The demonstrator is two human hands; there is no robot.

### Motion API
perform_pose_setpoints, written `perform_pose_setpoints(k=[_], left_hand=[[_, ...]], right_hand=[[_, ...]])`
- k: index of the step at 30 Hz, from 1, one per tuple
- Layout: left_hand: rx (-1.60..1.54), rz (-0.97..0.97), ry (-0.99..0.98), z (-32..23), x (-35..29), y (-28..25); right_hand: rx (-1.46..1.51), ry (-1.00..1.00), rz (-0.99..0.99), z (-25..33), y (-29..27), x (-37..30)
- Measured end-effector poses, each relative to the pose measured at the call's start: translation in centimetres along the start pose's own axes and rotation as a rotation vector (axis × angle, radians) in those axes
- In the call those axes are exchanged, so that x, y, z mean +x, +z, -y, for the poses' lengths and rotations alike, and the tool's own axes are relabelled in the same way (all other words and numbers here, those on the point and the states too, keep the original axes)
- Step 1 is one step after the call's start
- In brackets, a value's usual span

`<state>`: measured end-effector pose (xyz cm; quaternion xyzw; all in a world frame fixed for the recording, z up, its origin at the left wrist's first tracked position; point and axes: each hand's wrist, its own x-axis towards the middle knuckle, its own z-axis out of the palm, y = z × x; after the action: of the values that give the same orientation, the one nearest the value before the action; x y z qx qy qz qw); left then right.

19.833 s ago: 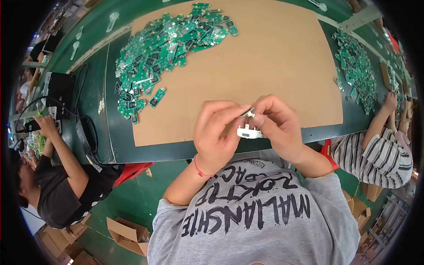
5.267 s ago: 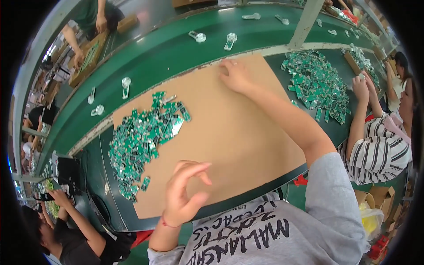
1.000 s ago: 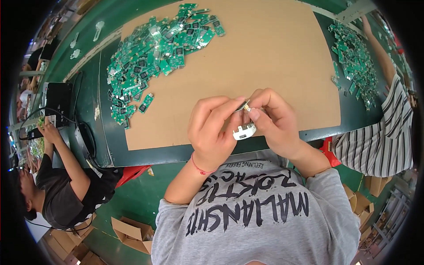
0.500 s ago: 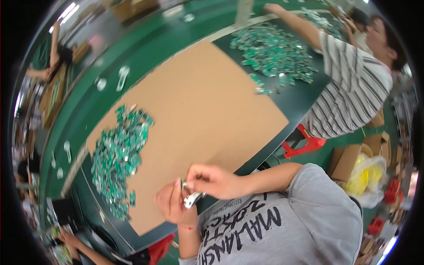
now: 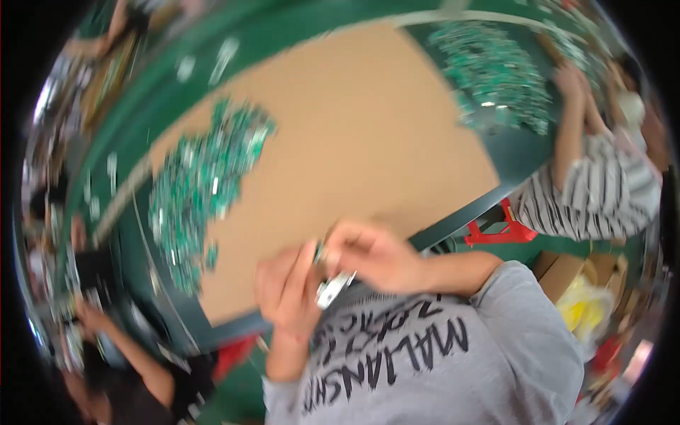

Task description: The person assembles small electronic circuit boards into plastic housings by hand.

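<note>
Close in front of my grey shirt, my two hands meet over the near edge of the brown board. My left hand (image 5: 287,287) is closed, its fingertips on a small green circuit board (image 5: 319,253). My right hand (image 5: 375,258) pinches at the same small piece from the other side; motion blur hides its detail. Beneath the fingers, between the hands, sticks out a white and silvery metal piece (image 5: 333,289); which hand carries it I cannot tell. A heap of small green circuit boards (image 5: 205,184) covers the left part of the brown board (image 5: 354,127).
Another heap of green circuit boards (image 5: 492,74) lies at the far right of the dark table. A co-worker in a striped shirt (image 5: 595,191) sits there beside a red stool (image 5: 503,230). Cardboard boxes and a yellow-filled plastic bag (image 5: 584,301) stand at right. Another person's arm (image 5: 127,347) shows lower left.
The view has shifted and blurred. My hands stay together around the small piece. At right, the co-worker's arm has drawn back from the far table edge, hands now beside the far heap.
</note>
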<state>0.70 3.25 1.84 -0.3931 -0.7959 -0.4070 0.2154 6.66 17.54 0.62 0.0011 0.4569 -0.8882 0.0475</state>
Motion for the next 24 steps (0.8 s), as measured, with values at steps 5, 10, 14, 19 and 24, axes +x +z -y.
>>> perform_pose_setpoints(k=[5, 10, 14, 19, 24], left_hand=[[-0.003, -0.114, 0.108, 0.5, 1.5, -0.2], [0.026, -0.128, 0.094, 1.0, 0.7, -0.1], [-0.017, -0.155, 0.069, 0.8, 0.5, 0.4], [-0.22, -0.17, -0.077, 0.4, 0.1, 0.9], [-0.178, -0.23, -0.088, -0.1, 0.2, 1.2]], right_hand=[[0.085, 0.111, -0.027, 3.0, 1.0, 0.9], [-0.06, 0.131, -0.042, 2.6, 1.0, 1.2], [-0.116, 0.044, -0.055, 2.1, 1.0, 1.0], [-0.121, 0.003, -0.031, 2.1, 1.2, 0.9], [-0.181, -0.023, -0.065, 2.4, 1.5, 1.1]])
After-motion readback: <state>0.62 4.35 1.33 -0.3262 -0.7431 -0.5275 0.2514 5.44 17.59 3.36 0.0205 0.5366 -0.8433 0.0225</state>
